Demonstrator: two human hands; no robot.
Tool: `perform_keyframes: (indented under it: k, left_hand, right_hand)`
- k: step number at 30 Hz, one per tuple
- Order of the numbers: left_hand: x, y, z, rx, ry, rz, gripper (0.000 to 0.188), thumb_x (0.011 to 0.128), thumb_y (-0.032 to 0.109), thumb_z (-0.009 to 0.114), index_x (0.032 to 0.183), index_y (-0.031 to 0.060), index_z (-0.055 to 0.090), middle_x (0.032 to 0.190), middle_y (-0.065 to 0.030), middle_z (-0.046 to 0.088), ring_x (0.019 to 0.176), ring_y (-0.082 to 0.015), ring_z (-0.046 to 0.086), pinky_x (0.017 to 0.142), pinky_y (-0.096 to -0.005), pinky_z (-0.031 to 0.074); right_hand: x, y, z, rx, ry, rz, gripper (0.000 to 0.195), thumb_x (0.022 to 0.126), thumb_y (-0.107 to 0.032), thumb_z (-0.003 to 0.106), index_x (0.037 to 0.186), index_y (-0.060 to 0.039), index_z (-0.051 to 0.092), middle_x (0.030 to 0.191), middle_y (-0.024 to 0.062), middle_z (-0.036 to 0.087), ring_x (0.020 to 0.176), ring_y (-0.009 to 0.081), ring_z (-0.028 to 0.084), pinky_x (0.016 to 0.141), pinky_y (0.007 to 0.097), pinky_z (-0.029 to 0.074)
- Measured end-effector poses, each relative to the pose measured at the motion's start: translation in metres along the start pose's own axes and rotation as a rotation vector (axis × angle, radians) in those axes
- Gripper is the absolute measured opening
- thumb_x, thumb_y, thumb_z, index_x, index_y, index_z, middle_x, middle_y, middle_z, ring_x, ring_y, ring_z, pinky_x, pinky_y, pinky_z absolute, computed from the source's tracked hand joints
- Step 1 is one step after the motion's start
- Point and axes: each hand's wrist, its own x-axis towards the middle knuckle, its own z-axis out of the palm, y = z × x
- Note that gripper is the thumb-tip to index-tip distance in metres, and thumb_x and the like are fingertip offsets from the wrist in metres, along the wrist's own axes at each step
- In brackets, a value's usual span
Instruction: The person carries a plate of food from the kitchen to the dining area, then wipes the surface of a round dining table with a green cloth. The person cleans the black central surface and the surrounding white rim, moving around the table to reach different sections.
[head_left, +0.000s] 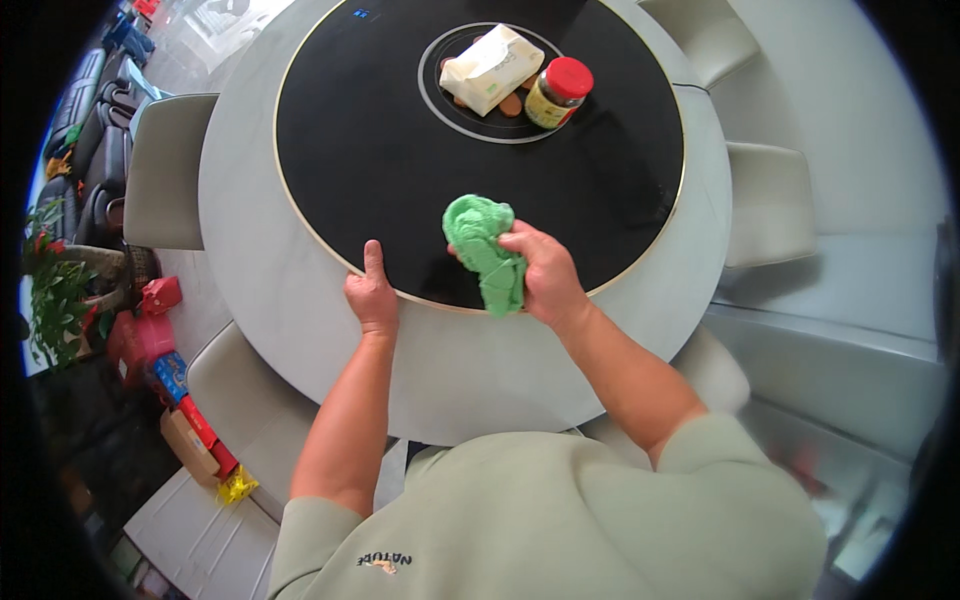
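Note:
A crumpled green cloth is held in my right hand, over the near part of a round black turntable. My left hand grips the turntable's thin gold-coloured rim at the near left. Its thumb lies on top, and the other fingers are curled out of sight. Whether the cloth touches the black surface, I cannot tell. Farther back on the turntable, inside a pale ring, sit a soft pack of tissues and a glass jar with a red lid. Brown round pieces show beneath the pack.
The turntable stands on a round pale table. Light chairs surround it, one at the left, one at the right and one at the near left. Boxes and bags and a potted plant are on the left.

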Motion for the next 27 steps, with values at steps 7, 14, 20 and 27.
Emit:
perform_keyframes:
  k: [7, 14, 20, 27]
  left_hand:
    - [0.006, -0.009, -0.007, 0.072, -0.014, -0.047, 0.074, 0.107, 0.054, 0.079, 0.059, 0.0096, 0.044, 0.06, 0.0062, 0.042, 0.061, -0.0104, 0.034, 0.054, -0.0375, 0.033]
    - [0.028, 0.023, -0.008, -0.556, -0.069, -0.302, 0.073, 0.113, 0.076, 0.045, 0.122, 0.0086, 0.07, 0.095, 0.0032, 0.072, 0.078, -0.0093, 0.064, 0.063, -0.0287, 0.05]
    - [0.102, 0.042, -0.06, -0.474, -0.151, -0.324, 0.054, 0.121, 0.055, 0.047, 0.126, 0.0069, 0.072, 0.096, -0.0013, 0.075, 0.076, -0.0132, 0.07, 0.069, -0.0316, 0.062]
    - [0.102, 0.037, -0.081, -0.31, -0.323, -0.447, 0.052, 0.12, 0.056, 0.046, 0.126, 0.013, 0.075, 0.112, -0.0051, 0.081, 0.098, -0.0185, 0.08, 0.082, -0.0387, 0.068]
  right_hand:
    - [0.039, 0.039, -0.015, -1.5, 0.454, -0.948, 0.033, 0.098, -0.011, 0.072, 0.13, -0.0049, 0.07, 0.119, 0.0133, 0.072, 0.103, 0.0334, 0.066, 0.09, 0.0482, 0.058]
    - [0.026, 0.07, 0.02, -1.94, 0.189, -0.856, 0.042, 0.098, -0.032, 0.079, 0.133, -0.0088, 0.072, 0.108, 0.0094, 0.067, 0.097, 0.0261, 0.067, 0.069, 0.0391, 0.061]
    - [0.04, 0.082, 0.015, -1.373, 0.213, -0.748, 0.039, 0.101, -0.031, 0.077, 0.134, -0.0096, 0.075, 0.108, 0.0147, 0.071, 0.086, 0.0332, 0.076, 0.07, 0.0435, 0.063]
    - [0.136, 0.084, 0.142, -1.665, 0.275, -0.772, 0.044, 0.107, -0.048, 0.069, 0.123, -0.0075, 0.074, 0.116, 0.0161, 0.07, 0.095, 0.0339, 0.075, 0.075, 0.0455, 0.062]
